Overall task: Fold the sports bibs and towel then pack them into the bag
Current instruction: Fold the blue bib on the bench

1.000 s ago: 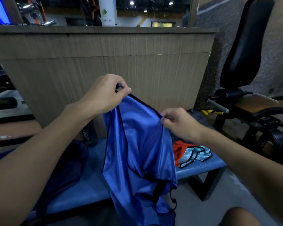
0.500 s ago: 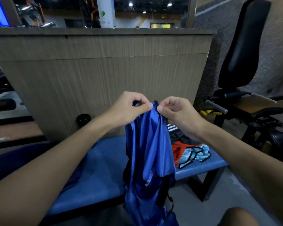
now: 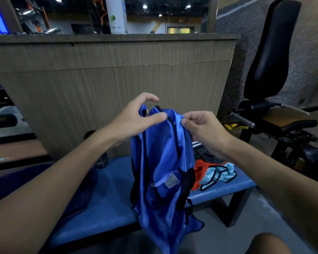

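Compared with one second ago, my hands are now close together and not well apart, so the two shoulders of the blue bib [image 3: 163, 162] meet and it hangs doubled lengthwise before the near edge of the bench [image 3: 114, 180]. My left hand [image 3: 134, 120] pinches one shoulder and my right hand [image 3: 206, 131] pinches the other. I judge the first fold is made. The orange bib [image 3: 198, 171] and light blue bib [image 3: 218, 175] lie unfolded on the bench at right.
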`<action>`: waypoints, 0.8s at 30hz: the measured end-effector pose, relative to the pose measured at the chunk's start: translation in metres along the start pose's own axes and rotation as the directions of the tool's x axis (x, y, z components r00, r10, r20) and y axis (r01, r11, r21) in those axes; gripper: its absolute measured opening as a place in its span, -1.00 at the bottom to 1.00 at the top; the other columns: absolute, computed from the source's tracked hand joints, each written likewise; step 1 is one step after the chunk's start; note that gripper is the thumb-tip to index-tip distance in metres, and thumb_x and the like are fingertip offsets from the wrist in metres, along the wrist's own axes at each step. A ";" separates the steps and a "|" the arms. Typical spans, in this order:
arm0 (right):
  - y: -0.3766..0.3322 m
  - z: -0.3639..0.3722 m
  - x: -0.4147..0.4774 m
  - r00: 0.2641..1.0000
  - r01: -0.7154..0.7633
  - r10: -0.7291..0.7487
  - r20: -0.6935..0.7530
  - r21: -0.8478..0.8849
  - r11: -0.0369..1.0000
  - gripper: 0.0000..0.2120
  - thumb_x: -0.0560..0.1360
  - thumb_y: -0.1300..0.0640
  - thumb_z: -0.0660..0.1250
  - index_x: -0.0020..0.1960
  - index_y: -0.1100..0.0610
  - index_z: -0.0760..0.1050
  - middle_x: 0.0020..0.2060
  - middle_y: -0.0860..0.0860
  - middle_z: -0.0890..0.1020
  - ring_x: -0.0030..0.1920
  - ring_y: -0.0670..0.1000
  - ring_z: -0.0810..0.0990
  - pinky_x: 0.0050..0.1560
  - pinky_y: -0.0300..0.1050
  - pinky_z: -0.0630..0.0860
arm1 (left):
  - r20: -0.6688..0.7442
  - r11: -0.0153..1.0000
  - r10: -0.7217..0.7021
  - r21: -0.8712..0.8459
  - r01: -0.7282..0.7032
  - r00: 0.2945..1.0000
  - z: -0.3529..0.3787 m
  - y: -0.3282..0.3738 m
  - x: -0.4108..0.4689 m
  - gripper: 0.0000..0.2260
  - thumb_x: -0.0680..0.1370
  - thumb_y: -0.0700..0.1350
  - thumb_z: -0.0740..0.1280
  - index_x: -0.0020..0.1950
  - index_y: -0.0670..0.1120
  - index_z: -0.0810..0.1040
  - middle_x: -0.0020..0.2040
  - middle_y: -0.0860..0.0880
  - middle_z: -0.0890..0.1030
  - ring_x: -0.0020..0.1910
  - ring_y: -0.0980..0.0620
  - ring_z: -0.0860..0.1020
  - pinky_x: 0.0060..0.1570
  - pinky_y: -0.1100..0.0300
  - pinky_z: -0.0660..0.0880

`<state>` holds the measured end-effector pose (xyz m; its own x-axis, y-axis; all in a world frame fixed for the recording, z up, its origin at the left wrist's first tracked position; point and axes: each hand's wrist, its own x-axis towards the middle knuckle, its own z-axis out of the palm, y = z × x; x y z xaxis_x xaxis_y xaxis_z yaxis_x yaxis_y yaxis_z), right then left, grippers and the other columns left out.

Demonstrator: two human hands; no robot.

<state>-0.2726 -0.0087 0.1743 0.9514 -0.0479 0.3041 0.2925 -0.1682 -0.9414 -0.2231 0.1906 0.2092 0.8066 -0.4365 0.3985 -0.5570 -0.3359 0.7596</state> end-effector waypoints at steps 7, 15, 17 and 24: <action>-0.006 0.000 0.000 0.999 -0.009 0.012 -0.046 0.060 0.998 -0.94 0.58 0.29 0.30 -0.01 0.17 0.52 -0.19 0.16 0.62 -0.19 0.08 0.55 -0.18 -0.01 0.48 | 0.045 0.996 0.069 0.050 -0.072 0.997 0.021 0.000 -0.001 -0.88 0.51 -0.20 0.48 -0.11 -0.25 0.63 -0.38 0.10 0.45 -0.42 0.23 0.36 -0.36 0.36 0.31; -0.004 -0.008 -0.011 0.955 0.054 0.017 0.295 -0.230 0.972 -0.55 0.47 0.35 0.43 0.25 0.15 0.31 -0.08 0.21 0.62 -0.17 0.16 0.64 -0.10 0.09 0.63 | 0.032 0.993 0.042 0.107 -0.045 0.999 0.016 0.007 0.003 -0.92 0.55 -0.21 0.39 -0.12 -0.19 0.62 -0.38 0.08 0.49 -0.46 0.20 0.38 -0.41 0.36 0.33; 0.005 -0.011 -0.005 0.975 0.150 -0.058 0.217 -0.438 0.886 -0.73 0.44 0.31 0.37 0.07 0.11 0.42 -0.15 0.19 0.63 -0.18 0.24 0.62 -0.09 0.26 0.58 | 0.049 0.991 0.038 0.130 -0.044 0.998 0.013 0.007 0.002 -0.90 0.56 -0.19 0.40 -0.15 -0.17 0.61 -0.40 0.11 0.47 -0.48 0.22 0.36 -0.43 0.38 0.31; -0.001 -0.017 -0.001 0.984 0.178 -0.141 0.111 -0.543 0.820 -0.73 0.55 0.34 0.19 -0.07 0.09 0.62 -0.16 0.14 0.68 -0.10 0.00 0.64 0.01 0.04 0.57 | 0.027 0.972 0.038 0.232 -0.043 0.999 0.007 -0.002 0.001 -0.92 0.55 -0.22 0.35 -0.13 -0.09 0.55 -0.35 0.04 0.47 -0.46 0.20 0.35 -0.35 0.28 0.33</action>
<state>-0.2751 -0.0257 0.1772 0.9056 0.0858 0.4153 0.3575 -0.6814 -0.6387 -0.2231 0.1850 0.2044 0.7793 -0.4713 0.4130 -0.6219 -0.5013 0.6016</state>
